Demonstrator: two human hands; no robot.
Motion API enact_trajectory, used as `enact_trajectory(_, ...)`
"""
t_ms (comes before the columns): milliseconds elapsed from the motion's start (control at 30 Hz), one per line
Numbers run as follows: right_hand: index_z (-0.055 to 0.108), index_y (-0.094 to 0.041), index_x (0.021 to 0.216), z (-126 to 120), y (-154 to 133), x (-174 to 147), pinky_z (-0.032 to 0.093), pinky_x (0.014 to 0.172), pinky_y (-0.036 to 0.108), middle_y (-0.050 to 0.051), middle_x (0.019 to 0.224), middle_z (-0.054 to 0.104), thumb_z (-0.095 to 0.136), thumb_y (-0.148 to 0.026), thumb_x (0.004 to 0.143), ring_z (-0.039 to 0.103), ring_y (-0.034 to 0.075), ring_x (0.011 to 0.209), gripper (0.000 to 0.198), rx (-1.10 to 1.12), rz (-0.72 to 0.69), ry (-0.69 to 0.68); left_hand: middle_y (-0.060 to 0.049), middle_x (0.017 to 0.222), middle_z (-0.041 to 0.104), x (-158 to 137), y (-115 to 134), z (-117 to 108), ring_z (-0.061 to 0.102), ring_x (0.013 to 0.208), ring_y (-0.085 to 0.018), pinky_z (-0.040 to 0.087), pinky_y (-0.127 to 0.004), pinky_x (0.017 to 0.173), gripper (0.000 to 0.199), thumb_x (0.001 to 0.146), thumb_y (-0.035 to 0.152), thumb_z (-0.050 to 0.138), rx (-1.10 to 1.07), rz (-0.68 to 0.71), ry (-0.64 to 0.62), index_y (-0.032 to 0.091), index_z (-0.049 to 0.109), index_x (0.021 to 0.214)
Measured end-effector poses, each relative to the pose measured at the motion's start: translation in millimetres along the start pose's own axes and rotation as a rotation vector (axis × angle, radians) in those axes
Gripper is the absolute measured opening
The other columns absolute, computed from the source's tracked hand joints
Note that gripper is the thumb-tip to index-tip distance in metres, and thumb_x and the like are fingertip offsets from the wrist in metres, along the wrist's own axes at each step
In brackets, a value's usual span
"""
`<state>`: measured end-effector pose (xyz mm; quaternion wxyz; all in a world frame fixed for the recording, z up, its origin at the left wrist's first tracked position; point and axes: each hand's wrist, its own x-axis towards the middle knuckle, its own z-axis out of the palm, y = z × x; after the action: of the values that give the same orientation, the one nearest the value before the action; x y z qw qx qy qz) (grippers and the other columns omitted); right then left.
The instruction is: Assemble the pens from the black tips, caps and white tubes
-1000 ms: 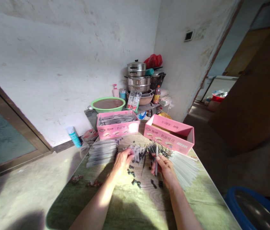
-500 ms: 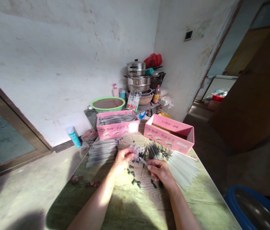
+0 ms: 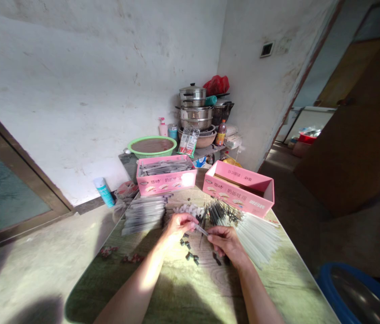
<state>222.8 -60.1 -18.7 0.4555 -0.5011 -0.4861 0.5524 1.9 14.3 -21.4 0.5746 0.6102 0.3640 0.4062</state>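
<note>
Between my two hands lies a thin translucent tube (image 3: 201, 230), slanting down to the right. My left hand (image 3: 180, 225) pinches its upper left end, and my right hand (image 3: 225, 242) grips the lower right end. Just beyond my left hand is a heap of small whitish pieces (image 3: 190, 209). Thin black sticks (image 3: 218, 210) are piled past my right hand. Several small black caps (image 3: 189, 256) are scattered on the table below the tube. Bundles of clear tubes (image 3: 259, 238) fan out at the right, and more filled tubes (image 3: 145, 213) are stacked at the left.
A pink box (image 3: 166, 184) full of slim tubes stands at the table's back left. Another pink box (image 3: 239, 195) stands at the back right. Behind them are a green basin (image 3: 151, 154) and stacked steel pots (image 3: 194, 118). A blue tub (image 3: 355, 292) sits beside the table's right edge.
My left hand has moved right and slightly down from the whitish heap, and its fingers now meet the tube's end. My right hand stays nearly still, holding the tube.
</note>
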Motion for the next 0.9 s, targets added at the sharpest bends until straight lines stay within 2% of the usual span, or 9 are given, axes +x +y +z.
enact_trajectory(267,0.077,-0.014,0.086,3,-3,0,0.030,0.039,0.021,-0.004,0.049,0.058,0.085,-0.056,0.073,0.041,0.007,0.036,0.045,0.007,-0.005,-0.014,-0.006,0.079,0.073,-2,3,-1,0.065,0.067,-0.016,0.055,-0.029,0.067,0.042,0.081,0.050,0.080,-0.023,0.007,0.057,0.014,0.079,0.102)
enact_trajectory(467,0.076,-0.014,0.085,2,2,1,0.029,0.038,0.020,-0.004,0.050,0.060,0.084,-0.058,0.075,0.042,0.006,0.035,0.046,0.000,-0.003,-0.033,-0.004,0.068,0.068,-3,5,4,0.063,0.061,-0.016,0.054,-0.029,0.063,0.047,0.072,0.054,0.087,-0.034,-0.065,-0.035,0.013,0.077,0.092)
enact_trajectory(567,0.073,-0.015,0.082,1,4,1,0.030,0.037,0.019,0.001,0.059,0.068,0.078,-0.062,0.082,0.052,0.008,0.037,0.048,0.006,-0.021,-0.031,-0.004,0.065,0.067,-3,9,1,0.062,0.059,-0.015,0.053,-0.028,0.061,0.046,0.068,0.052,0.089,-0.055,-0.094,0.004,0.012,0.076,0.087)
enact_trajectory(633,0.071,-0.015,0.078,1,3,2,0.032,0.036,0.019,0.003,0.065,0.071,0.075,-0.066,0.084,0.058,0.010,0.040,0.051,0.022,-0.039,-0.004,-0.004,0.065,0.067,-2,14,-10,0.061,0.058,-0.015,0.052,-0.028,0.060,0.044,0.065,0.050,0.089,-0.063,-0.098,0.096,0.013,0.076,0.084)
enact_trajectory(700,0.069,-0.016,0.075,0,1,3,0.032,0.035,0.019,0.004,0.065,0.071,0.075,-0.068,0.082,0.059,0.011,0.039,0.053,0.042,-0.057,0.050,-0.004,0.066,0.068,-3,18,-29,0.062,0.059,-0.015,0.052,-0.028,0.061,0.041,0.065,0.049,0.087,-0.049,-0.059,0.241,0.014,0.075,0.084)
enact_trajectory(800,0.070,-0.016,0.076,-1,-3,3,0.029,0.034,0.018,0.002,0.061,0.069,0.079,-0.068,0.079,0.055,0.010,0.037,0.053,0.069,-0.081,0.140,-0.003,0.069,0.069,-6,23,-71,0.061,0.060,-0.016,0.052,-0.030,0.062,0.038,0.066,0.048,0.080,0.011,0.044,0.514,0.016,0.076,0.085)
enact_trajectory(900,0.070,-0.016,0.077,-3,-7,2,0.027,0.034,0.018,0.002,0.059,0.068,0.080,-0.067,0.078,0.052,0.009,0.036,0.052,0.088,-0.104,0.211,-0.002,0.067,0.069,-14,21,-115,0.061,0.060,-0.017,0.050,-0.029,0.060,0.041,0.060,0.050,0.079,0.069,0.044,0.756,0.016,0.075,0.083)
